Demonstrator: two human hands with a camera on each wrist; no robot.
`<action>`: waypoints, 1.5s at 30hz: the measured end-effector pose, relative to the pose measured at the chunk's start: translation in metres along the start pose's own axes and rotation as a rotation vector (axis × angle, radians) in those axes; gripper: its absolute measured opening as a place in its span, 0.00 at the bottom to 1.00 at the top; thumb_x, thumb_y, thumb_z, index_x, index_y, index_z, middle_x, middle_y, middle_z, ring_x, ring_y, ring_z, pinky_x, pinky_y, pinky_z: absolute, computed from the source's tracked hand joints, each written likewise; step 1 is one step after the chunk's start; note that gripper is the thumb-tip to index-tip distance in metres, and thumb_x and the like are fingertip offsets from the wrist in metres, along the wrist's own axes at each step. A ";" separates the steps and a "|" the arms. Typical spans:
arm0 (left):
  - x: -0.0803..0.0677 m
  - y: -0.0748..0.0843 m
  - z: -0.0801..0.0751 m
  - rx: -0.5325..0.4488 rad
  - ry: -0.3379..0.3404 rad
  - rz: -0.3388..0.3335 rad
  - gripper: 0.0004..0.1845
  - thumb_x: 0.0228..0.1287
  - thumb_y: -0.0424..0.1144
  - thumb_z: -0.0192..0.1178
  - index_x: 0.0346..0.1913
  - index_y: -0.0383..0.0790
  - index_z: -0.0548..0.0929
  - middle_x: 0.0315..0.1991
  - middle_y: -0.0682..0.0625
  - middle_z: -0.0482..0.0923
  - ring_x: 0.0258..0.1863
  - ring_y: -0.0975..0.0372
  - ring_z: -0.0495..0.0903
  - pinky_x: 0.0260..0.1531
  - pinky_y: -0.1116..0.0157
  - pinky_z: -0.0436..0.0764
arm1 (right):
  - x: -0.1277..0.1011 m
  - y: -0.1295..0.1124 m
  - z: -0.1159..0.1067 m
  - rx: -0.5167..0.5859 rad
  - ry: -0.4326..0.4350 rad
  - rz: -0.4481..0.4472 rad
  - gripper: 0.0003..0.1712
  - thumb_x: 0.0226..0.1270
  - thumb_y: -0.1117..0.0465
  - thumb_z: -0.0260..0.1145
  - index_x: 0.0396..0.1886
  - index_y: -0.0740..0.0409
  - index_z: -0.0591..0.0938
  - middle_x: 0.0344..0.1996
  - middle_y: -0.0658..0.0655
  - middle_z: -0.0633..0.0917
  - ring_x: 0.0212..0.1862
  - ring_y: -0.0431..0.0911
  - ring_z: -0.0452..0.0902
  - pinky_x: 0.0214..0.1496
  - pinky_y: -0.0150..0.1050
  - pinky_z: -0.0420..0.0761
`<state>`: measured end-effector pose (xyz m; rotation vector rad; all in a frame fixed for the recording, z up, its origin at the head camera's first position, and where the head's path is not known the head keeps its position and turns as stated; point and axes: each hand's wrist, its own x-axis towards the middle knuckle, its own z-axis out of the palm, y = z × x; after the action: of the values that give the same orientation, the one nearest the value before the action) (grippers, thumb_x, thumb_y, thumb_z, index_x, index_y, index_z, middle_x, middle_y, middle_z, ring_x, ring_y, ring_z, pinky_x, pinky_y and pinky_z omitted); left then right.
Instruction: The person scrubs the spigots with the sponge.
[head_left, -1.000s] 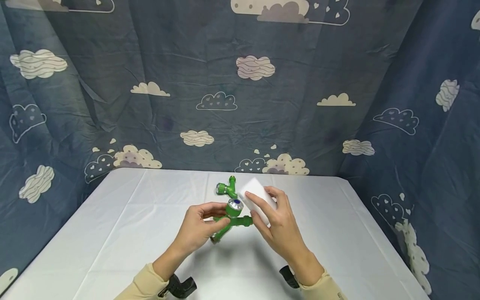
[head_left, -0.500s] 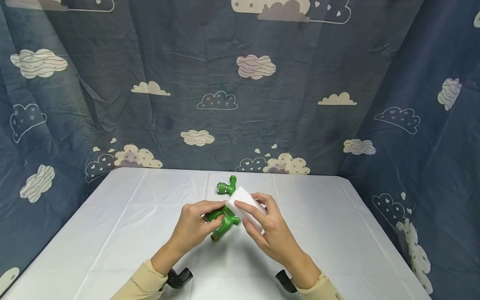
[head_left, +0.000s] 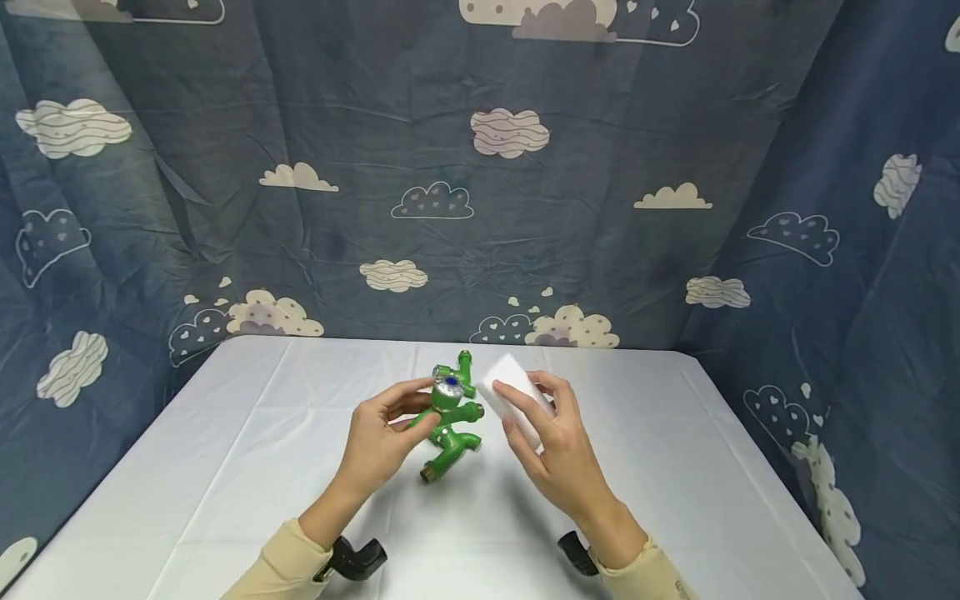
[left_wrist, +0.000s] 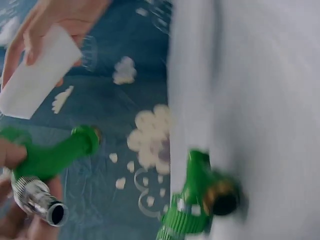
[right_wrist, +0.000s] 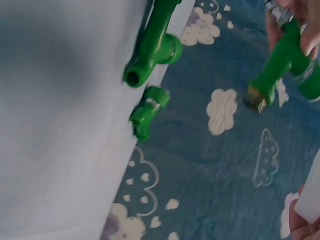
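Above the white table (head_left: 225, 467), the left hand (head_left: 382, 442) grips a green tap (head_left: 448, 425), fingers curled round its body; 0.5 s ago the white sponge block (head_left: 512, 392) lay against that tap, now it sits just right of it, apart, pinched by the right hand (head_left: 558, 454); the tap's blue-capped knob is uncovered again, so that wiping stroke looks finished; 1 more green tap (head_left: 463, 367) lies just beyond.

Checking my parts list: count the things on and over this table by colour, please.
Green: 2, the held tap in the left hand and the other tap lying on the table.
White: 1, the sponge block in the right hand.
Total: 3.
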<state>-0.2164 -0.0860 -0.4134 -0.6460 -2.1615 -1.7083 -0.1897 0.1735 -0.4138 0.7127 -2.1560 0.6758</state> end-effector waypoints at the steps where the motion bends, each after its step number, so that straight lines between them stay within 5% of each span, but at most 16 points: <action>1: 0.001 0.000 -0.001 -0.075 0.015 -0.092 0.26 0.65 0.26 0.74 0.66 0.40 0.86 0.51 0.39 0.91 0.47 0.61 0.92 0.45 0.70 0.91 | 0.000 -0.003 0.000 -0.010 0.001 -0.021 0.29 0.73 0.61 0.70 0.71 0.39 0.82 0.67 0.68 0.73 0.63 0.60 0.75 0.53 0.57 0.89; 5: 0.004 0.004 -0.003 -0.278 0.050 -0.300 0.31 0.68 0.24 0.69 0.73 0.41 0.80 0.51 0.40 0.87 0.43 0.65 0.90 0.44 0.70 0.91 | -0.002 -0.015 0.006 -0.047 -0.032 -0.092 0.24 0.78 0.53 0.68 0.71 0.36 0.82 0.67 0.69 0.74 0.64 0.63 0.76 0.60 0.62 0.85; 11: 0.005 0.012 -0.001 -0.456 -0.026 -0.439 0.34 0.71 0.23 0.65 0.76 0.48 0.72 0.48 0.45 0.84 0.42 0.61 0.90 0.46 0.63 0.92 | -0.008 -0.026 0.015 -0.086 -0.090 -0.117 0.23 0.81 0.49 0.66 0.72 0.32 0.80 0.69 0.69 0.74 0.65 0.62 0.76 0.61 0.60 0.83; 22: 0.003 0.014 -0.002 -0.428 -0.080 -0.396 0.35 0.68 0.24 0.68 0.76 0.44 0.73 0.48 0.46 0.83 0.43 0.61 0.90 0.42 0.63 0.92 | -0.010 -0.008 0.017 -0.126 -0.057 -0.059 0.33 0.67 0.58 0.78 0.70 0.33 0.82 0.66 0.70 0.75 0.61 0.65 0.78 0.57 0.60 0.83; 29: 0.003 0.013 -0.003 -0.427 -0.085 -0.394 0.35 0.67 0.23 0.69 0.75 0.45 0.74 0.48 0.47 0.83 0.43 0.62 0.90 0.41 0.64 0.92 | -0.006 0.004 0.012 -0.085 -0.060 0.066 0.31 0.70 0.60 0.76 0.71 0.36 0.82 0.66 0.69 0.74 0.62 0.64 0.77 0.57 0.61 0.87; 34: 0.003 0.012 -0.005 -0.434 -0.088 -0.386 0.35 0.68 0.24 0.69 0.76 0.44 0.73 0.48 0.48 0.82 0.43 0.63 0.90 0.42 0.64 0.92 | -0.004 0.007 0.009 0.132 -0.128 0.239 0.29 0.76 0.58 0.71 0.74 0.37 0.79 0.66 0.64 0.75 0.60 0.57 0.78 0.54 0.54 0.86; 38: 0.003 0.013 -0.007 -0.460 -0.084 -0.391 0.36 0.68 0.23 0.68 0.76 0.42 0.71 0.46 0.48 0.81 0.42 0.63 0.89 0.42 0.65 0.92 | -0.002 0.010 0.007 0.418 -0.243 0.444 0.29 0.81 0.55 0.66 0.78 0.36 0.74 0.65 0.61 0.78 0.59 0.53 0.80 0.55 0.47 0.84; 45: 0.004 0.015 -0.005 -0.535 -0.063 -0.391 0.35 0.69 0.22 0.66 0.75 0.43 0.70 0.49 0.47 0.81 0.45 0.62 0.89 0.45 0.65 0.92 | 0.000 0.018 0.004 0.913 -0.381 0.724 0.30 0.88 0.55 0.55 0.83 0.42 0.65 0.68 0.70 0.77 0.60 0.52 0.78 0.58 0.44 0.82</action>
<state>-0.2119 -0.0873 -0.3978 -0.4144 -1.9629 -2.5463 -0.2033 0.1833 -0.4206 0.4875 -2.3995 2.1303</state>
